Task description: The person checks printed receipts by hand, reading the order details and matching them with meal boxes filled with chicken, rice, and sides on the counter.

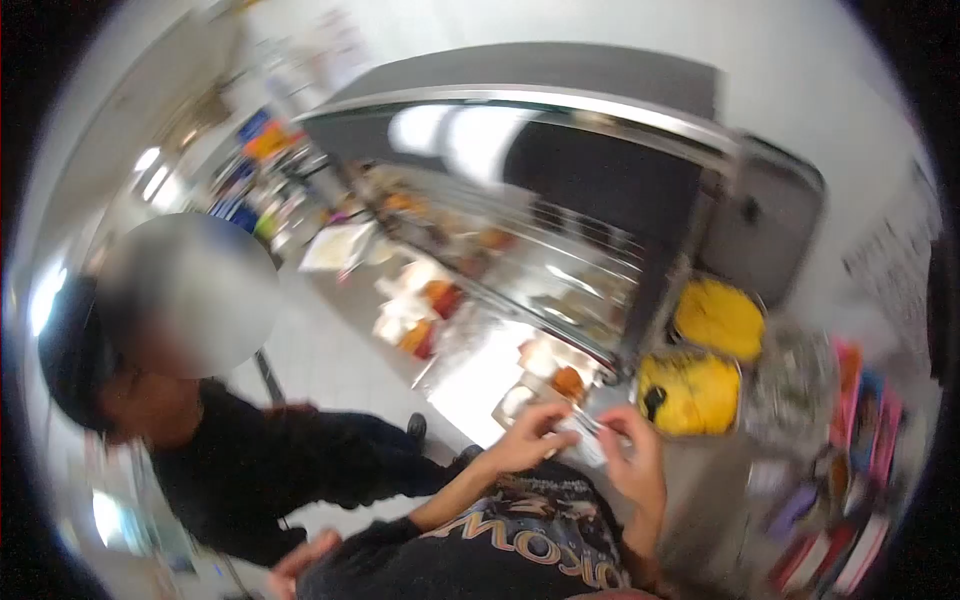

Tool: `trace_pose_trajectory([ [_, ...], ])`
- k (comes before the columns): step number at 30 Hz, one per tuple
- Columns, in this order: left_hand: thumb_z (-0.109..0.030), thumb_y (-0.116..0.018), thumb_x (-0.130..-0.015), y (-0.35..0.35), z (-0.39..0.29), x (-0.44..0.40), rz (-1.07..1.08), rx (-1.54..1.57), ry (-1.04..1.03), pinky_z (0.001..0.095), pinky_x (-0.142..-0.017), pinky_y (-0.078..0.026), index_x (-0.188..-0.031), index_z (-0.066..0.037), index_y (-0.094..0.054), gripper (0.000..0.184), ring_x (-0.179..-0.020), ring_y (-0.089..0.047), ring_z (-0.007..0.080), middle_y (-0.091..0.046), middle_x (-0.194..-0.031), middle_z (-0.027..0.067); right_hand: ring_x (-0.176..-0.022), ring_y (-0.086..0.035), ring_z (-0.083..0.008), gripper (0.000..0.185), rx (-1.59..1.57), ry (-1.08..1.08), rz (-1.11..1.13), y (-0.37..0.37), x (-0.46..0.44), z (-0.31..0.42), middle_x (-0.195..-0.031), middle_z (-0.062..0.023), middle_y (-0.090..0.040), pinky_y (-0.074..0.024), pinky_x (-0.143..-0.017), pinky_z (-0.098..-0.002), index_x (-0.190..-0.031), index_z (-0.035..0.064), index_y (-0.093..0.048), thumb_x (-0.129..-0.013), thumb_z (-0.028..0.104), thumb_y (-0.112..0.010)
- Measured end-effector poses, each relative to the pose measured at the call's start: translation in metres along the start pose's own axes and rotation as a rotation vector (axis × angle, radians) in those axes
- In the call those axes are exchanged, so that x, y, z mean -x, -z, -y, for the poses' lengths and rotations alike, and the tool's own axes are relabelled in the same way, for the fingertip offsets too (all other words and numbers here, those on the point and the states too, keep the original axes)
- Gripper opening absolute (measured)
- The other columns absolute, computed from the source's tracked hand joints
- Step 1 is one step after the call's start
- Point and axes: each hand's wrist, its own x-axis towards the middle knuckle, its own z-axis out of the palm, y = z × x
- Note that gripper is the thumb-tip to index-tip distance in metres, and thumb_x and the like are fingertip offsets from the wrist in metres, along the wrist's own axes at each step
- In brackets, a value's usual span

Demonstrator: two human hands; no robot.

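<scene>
Both of my hands are close together in front of my printed black shirt. My left hand (533,438) has its fingers pinched at the left side of a small whitish, translucent item (588,440), which looks like thin plastic. At the item's right side, my right hand (636,458) pinches it between thumb and fingers. Blur hides its exact shape. Just beyond my hands, an open box (516,402) holds orange-brown food (568,382) and something white, on a bright counter (470,385).
A glass display case (560,260) spans the centre. Two yellow-filled tubs (690,392) and a clear container (795,385) stand right. More food boxes (408,325) lie farther left on the counter. A person in black (240,465) stands at left.
</scene>
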Motion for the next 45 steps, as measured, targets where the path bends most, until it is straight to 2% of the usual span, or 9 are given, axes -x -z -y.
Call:
trace_pose_trajectory([
  [4, -0.014, -0.07, -0.09, 0.008, 0.013, -0.009, 0.067, -0.14, -0.059, 0.0243, -0.066, -0.044, -0.097, -0.004, -0.059, 0.016, -0.076, -0.051, 0.004, -0.058, -0.081, -0.0022, -0.08, -0.056, -0.0106, 0.019, -0.095, -0.138, -0.125, 0.013, 0.012, -0.034, -0.094, -0.0058, -0.059, -0.0454, -0.069, -0.0235, -0.116, 0.0012, -0.054, -0.099, 0.009, -0.052],
  [5, -0.009, -0.063, -0.095, 0.017, 0.021, -0.007, 0.118, -0.258, 0.028, 0.0287, -0.08, -0.047, -0.1, -0.002, -0.057, 0.01, -0.093, -0.056, 0.0087, -0.059, -0.093, 0.0012, -0.076, -0.054, -0.0095, 0.019, -0.1, -0.177, -0.124, 0.016, 0.014, -0.043, -0.092, -0.0056, -0.058, -0.0442, -0.067, -0.0225, -0.117, 0.0016, -0.053, -0.1, 0.01, -0.051],
  [11, -0.013, -0.066, -0.091, 0.043, 0.017, -0.003, 0.179, -0.333, -0.169, 0.0345, -0.077, -0.047, -0.092, -0.001, -0.058, 0.015, -0.086, -0.062, 0.0195, -0.062, -0.089, 0.0113, -0.07, -0.054, -0.0074, 0.023, 0.094, -0.329, 0.035, 0.019, 0.046, -0.09, -0.087, -0.0055, -0.061, -0.0448, -0.063, -0.0228, -0.119, 0.0019, -0.055, -0.101, 0.016, -0.053],
  [14, -0.014, -0.066, -0.092, 0.067, 0.003, -0.001, 0.183, -0.346, -0.131, 0.0318, -0.072, -0.048, -0.096, -0.001, -0.057, 0.017, -0.084, -0.06, 0.0143, -0.063, -0.089, 0.0077, -0.07, -0.057, -0.0088, 0.024, 0.16, -0.498, 0.066, 0.004, 0.057, -0.103, -0.087, -0.0065, -0.064, -0.048, -0.066, -0.0241, -0.118, 0.0016, -0.056, -0.1, 0.018, -0.055],
  [26, -0.019, -0.065, -0.095, 0.132, 0.023, 0.029, -0.062, -0.016, -0.151, 0.0294, -0.08, -0.053, -0.1, -0.006, -0.054, 0.018, -0.095, -0.059, 0.0099, -0.062, -0.102, 0.001, -0.082, -0.066, -0.0177, 0.024, 0.177, -0.337, 0.315, -0.11, -0.012, -0.072, -0.087, -0.0116, -0.067, -0.0504, -0.071, -0.0299, -0.114, -0.0018, -0.06, -0.099, 0.016, -0.052],
  [29, -0.009, -0.065, -0.093, 0.138, 0.005, 0.038, -0.134, 0.209, 0.037, 0.0235, -0.078, -0.049, -0.096, -0.005, -0.055, 0.011, -0.088, -0.056, 0.0051, -0.058, -0.093, -0.0013, -0.086, -0.065, -0.018, 0.027, 0.329, -0.273, 0.277, -0.129, -0.026, -0.082, -0.093, -0.0125, -0.068, -0.0502, -0.076, -0.0306, -0.115, -0.0036, -0.06, -0.101, 0.016, -0.049],
  [35, -0.011, -0.064, -0.095, 0.177, 0.05, 0.043, -0.127, 0.355, -0.138, 0.0247, -0.089, -0.049, -0.095, -0.003, -0.056, 0.011, -0.099, -0.058, 0.0077, -0.06, -0.102, -0.0011, -0.093, -0.059, -0.0145, 0.028, 0.017, -0.225, 0.068, -0.19, -0.042, -0.068, -0.104, -0.01, -0.065, -0.0471, -0.084, -0.0288, -0.116, -0.0054, -0.06, -0.103, 0.017, -0.049],
  [40, -0.01, -0.063, -0.095, 0.209, 0.036, 0.061, -0.085, 0.374, 0.007, 0.0253, -0.089, -0.049, -0.11, -0.001, -0.061, 0.018, -0.101, -0.06, 0.0096, -0.064, -0.106, 0.0001, -0.095, -0.059, -0.0163, 0.027, -0.001, -0.193, 0.134, -0.224, -0.057, -0.065, -0.105, -0.0093, -0.064, -0.0459, -0.087, -0.0302, -0.115, -0.0055, -0.06, -0.103, 0.015, -0.047],
  [45, -0.012, -0.065, -0.094, 0.24, 0.045, 0.065, -0.308, 0.248, -0.001, 0.0262, -0.09, -0.05, -0.123, 0.002, -0.059, 0.033, -0.102, -0.061, 0.0116, -0.066, -0.114, 0.0056, -0.073, -0.062, -0.0131, 0.023, -0.049, -0.393, 0.217, -0.255, -0.074, -0.064, -0.097, -0.0093, -0.065, -0.0513, -0.056, -0.0239, -0.118, -0.0015, -0.055, -0.102, 0.013, -0.048],
])
